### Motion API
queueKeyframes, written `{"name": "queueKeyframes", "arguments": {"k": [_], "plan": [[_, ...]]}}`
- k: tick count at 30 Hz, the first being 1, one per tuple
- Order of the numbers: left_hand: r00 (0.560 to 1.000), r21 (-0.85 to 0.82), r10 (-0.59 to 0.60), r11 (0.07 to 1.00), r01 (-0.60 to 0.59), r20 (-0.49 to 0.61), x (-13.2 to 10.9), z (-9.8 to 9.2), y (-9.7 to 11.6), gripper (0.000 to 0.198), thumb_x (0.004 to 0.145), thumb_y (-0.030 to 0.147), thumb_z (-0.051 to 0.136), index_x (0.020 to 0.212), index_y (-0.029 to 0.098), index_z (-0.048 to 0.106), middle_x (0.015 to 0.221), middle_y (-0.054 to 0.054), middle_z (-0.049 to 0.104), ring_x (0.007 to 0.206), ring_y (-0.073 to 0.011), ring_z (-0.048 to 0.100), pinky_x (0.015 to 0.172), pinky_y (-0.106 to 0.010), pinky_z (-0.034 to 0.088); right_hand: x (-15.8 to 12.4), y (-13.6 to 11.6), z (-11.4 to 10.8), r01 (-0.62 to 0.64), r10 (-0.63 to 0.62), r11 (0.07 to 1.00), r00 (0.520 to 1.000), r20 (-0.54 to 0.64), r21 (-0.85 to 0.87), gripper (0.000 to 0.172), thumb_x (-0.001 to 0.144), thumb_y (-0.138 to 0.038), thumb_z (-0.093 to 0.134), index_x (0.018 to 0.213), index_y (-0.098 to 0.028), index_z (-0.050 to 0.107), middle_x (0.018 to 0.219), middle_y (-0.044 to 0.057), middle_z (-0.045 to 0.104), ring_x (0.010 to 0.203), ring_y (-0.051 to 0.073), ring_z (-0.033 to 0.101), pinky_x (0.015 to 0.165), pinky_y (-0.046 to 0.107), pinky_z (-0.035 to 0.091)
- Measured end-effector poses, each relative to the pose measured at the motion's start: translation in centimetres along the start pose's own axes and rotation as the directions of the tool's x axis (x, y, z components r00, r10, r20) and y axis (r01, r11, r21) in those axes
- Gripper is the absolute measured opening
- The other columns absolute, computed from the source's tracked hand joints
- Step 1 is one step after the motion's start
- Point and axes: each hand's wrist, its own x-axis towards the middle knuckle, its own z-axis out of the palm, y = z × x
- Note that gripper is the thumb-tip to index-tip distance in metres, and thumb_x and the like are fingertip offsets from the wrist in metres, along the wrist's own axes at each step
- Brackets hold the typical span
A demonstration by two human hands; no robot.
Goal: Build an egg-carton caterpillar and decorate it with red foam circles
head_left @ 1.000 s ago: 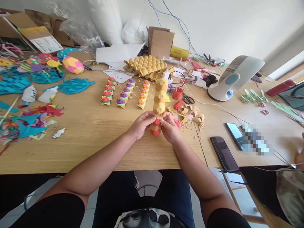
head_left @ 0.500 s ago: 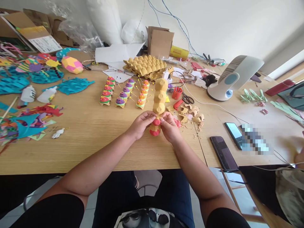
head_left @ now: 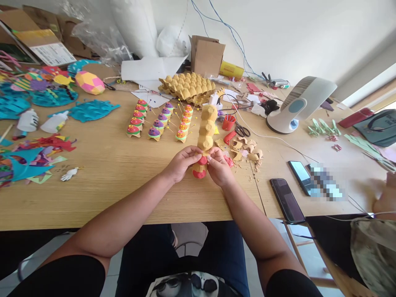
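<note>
Between my hands is an egg carton strip (head_left: pixel 206 130) of tan pulp, held lengthwise away from me above the table. Red clay (head_left: pixel 199 172) covers the two bumps at its near end; the farther bumps are bare. My left hand (head_left: pixel 185 161) pinches the strip's left edge, and my right hand (head_left: pixel 219 165) pinches the right edge beside the red bump. Beyond my left hand stand three decorated strips: a red one (head_left: pixel 137 118), a purple one (head_left: pixel 161 121) and an orange one (head_left: pixel 185 123), with pins sticking out of the latter two.
Torn carton scraps (head_left: pixel 244 149), scissors (head_left: pixel 242 130) and a red cup (head_left: pixel 229 122) lie right of the strip. Behind are stacked egg trays (head_left: pixel 187 86). Phones (head_left: pixel 286 200) and a white fan (head_left: pixel 300 105) occupy the right. Coloured paper scraps (head_left: pixel 27 161) cover the left. Another person's hand (head_left: pixel 385 196) rests at the right edge.
The view has shifted slightly. Both hands keep their pinch on the egg carton strip, with little visible change in its position between them. More of the other person's hand shows at right.
</note>
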Motion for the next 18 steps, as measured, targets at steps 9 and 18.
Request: {"name": "queueKeyframes", "arguments": {"k": [9, 18], "plan": [[0.997, -0.080, -0.062, 0.995, 0.058, -0.041, 0.31, -0.29, -0.54, 0.028, 0.071, 0.032, 0.089, 0.090, 0.019, 0.073, 0.082, 0.000, 0.071, 0.070, -0.0117, 0.062, 0.061, -0.022, 0.045, 0.14, 0.19, -0.30, -0.002, 0.002, 1.000, 1.000, -0.013, 0.007, 0.035, 0.079, -0.041, 0.084, 0.090, -0.028, 0.054, 0.089, -0.003, 0.061, 0.077, 0.015, 0.059, 0.072, 0.028, 0.053], [0.993, -0.190, -0.114, 0.976, 0.106, -0.032, 0.33, -0.08, -0.45, 0.033, 0.069, 0.035, 0.092, 0.090, 0.018, 0.073, 0.081, 0.000, 0.071, 0.071, -0.0117, 0.063, 0.064, -0.022, 0.049, 0.08, 0.03, -0.64, -0.070, 0.068, 0.996, 0.997, 0.033, 0.060, 0.036, 0.078, -0.037, 0.084, 0.098, -0.029, 0.055, 0.093, -0.003, 0.066, 0.079, 0.015, 0.063, 0.070, 0.026, 0.054]]}}
